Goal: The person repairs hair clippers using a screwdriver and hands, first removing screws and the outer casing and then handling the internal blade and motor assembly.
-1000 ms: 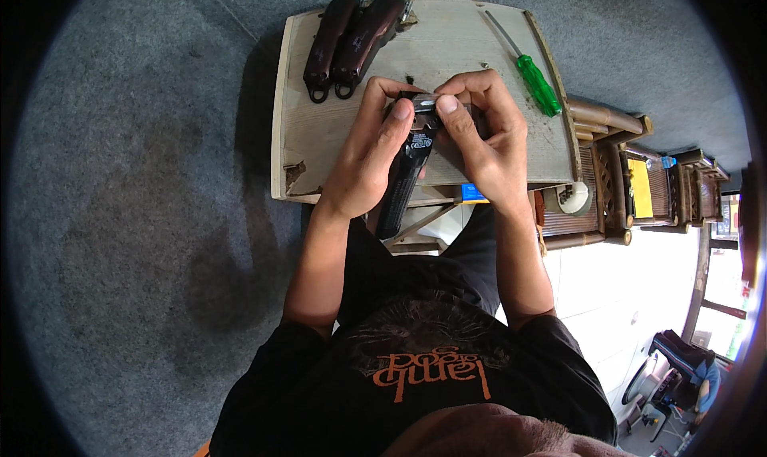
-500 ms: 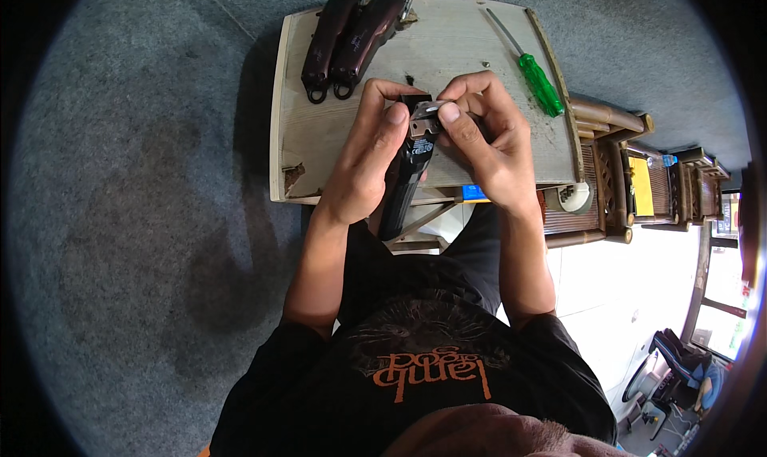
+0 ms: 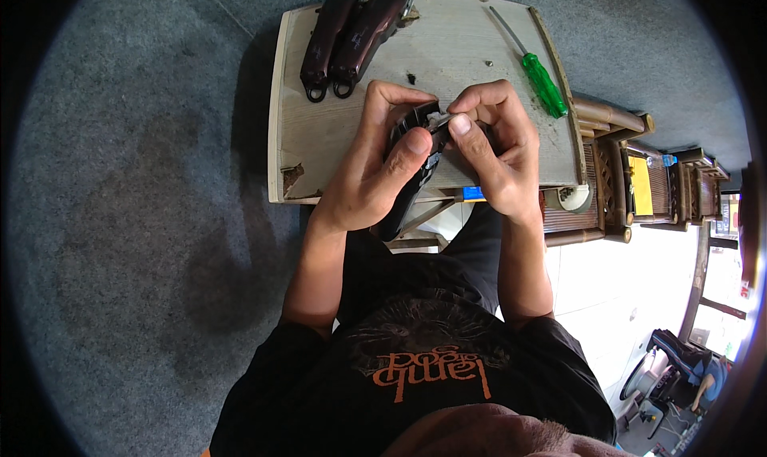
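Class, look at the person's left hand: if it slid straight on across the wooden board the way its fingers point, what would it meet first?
Most likely the right hand, since the left hand points up and to the right across the black clipper they share. Beyond that lies the green screwdriver, though depth is hard to judge.

Bench (image 3: 319, 149) is mostly bare left of the hands, only two dark clipper shells (image 3: 347, 41) at its far-left corner and a green screwdriver (image 3: 539, 77) far-right.

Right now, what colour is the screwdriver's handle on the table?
Green. The screwdriver lies at the table's far right, clearest in the head view.
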